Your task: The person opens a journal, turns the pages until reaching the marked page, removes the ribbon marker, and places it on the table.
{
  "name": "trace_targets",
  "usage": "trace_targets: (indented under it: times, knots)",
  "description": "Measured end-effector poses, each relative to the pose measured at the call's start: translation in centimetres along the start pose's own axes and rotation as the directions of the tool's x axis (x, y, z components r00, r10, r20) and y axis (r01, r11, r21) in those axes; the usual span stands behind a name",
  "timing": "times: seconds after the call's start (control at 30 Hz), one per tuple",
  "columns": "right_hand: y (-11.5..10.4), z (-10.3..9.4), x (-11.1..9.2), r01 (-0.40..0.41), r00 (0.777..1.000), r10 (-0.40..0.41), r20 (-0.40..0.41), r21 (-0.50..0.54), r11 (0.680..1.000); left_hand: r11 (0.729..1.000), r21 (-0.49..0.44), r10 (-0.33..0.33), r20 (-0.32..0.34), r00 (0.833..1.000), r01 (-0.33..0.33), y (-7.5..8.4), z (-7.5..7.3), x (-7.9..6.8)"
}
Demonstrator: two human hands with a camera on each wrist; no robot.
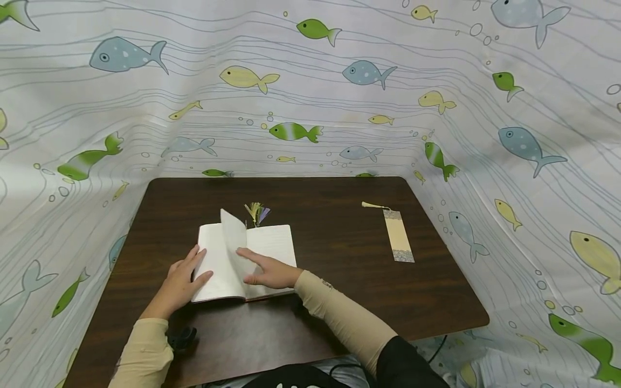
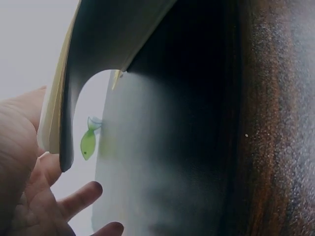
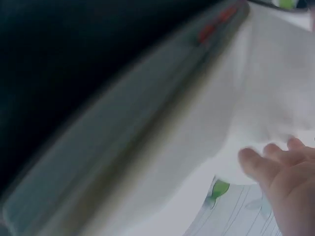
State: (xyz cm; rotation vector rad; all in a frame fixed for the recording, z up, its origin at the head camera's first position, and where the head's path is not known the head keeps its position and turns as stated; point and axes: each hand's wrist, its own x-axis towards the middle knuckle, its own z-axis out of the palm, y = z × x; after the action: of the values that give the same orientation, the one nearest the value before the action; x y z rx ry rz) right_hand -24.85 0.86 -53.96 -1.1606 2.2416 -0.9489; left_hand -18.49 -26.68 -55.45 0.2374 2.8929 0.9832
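The notebook [image 1: 275, 242] lies open at the left-centre of the table [image 1: 335, 231], with a raised leaf [image 1: 233, 229] near its gutter; whether this is one sheet or several cannot be told. The outer ends of the tassels [image 1: 256, 212], at least one yellow and one violet, show beyond its top edge; what they hang from is hidden. In the right wrist view the notebook's edge is blurred, as is a red mark [image 3: 215, 27] on it. A dark object [image 1: 181, 339] beside the left sleeve [image 1: 143, 350] is hard to identify.

The table's far corners are rounded; its near edge is partly covered by the arms. A broad stretch of tabletop separates notebook and bookmark [image 1: 399, 235], the latter near the right edge.

Hands, two: the left [image 1: 181, 280] touches the left page's outer edge, fingers spread; the right [image 1: 271, 272] touches the raised leaf, fingers extended, thumb apart. Notebook, one; loose bookmark, one.
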Motion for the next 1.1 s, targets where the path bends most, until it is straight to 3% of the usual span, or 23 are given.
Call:
trace_targets:
  times: [0.13,0.27,0.4,0.5,0.7,0.8,1.1]
  knots:
    - [-0.5,1.6,1.0,0.040,0.997,-0.026,0.079,-0.181,0.983,0.999,-0.050,0.017,-0.009,1.000,-0.018,0.0,0.0,0.0]
    - [-0.8,2.8,1.6,0.051,0.997,-0.028,0.073,-0.330,0.943,0.994,-0.100,0.029,-0.061,0.998,-0.035,-0.1,-0.2,0.2]
    - [-1.2,3.2,1.8,0.045,0.998,-0.024,0.054,-0.417,0.908,0.989,-0.147,0.001,-0.150,0.989,-0.024,0.0,-0.5,0.1]
    - [-1.5,3.1,1.8,0.044,0.998,-0.020,0.059,-0.442,0.896,0.988,-0.153,0.009,-0.175,0.985,-0.036,0.1,-0.5,0.1]
    - [-1.2,2.8,1.7,0.043,0.997,-0.009,0.082,-0.432,0.901,0.998,-0.011,0.062,-0.063,0.996,-0.063,0.1,0.0,0.3]
    - [-0.6,2.4,1.5,0.023,0.998,0.008,0.069,-0.435,0.900,0.998,0.006,0.064,-0.041,0.997,-0.064,-0.1,0.3,0.2]
    - [3.8,0.6,-1.1,-0.169,0.978,0.210,0.013,-0.546,0.821,0.997,0.007,0.076,-0.052,0.996,-0.076,-0.4,0.4,0.1]
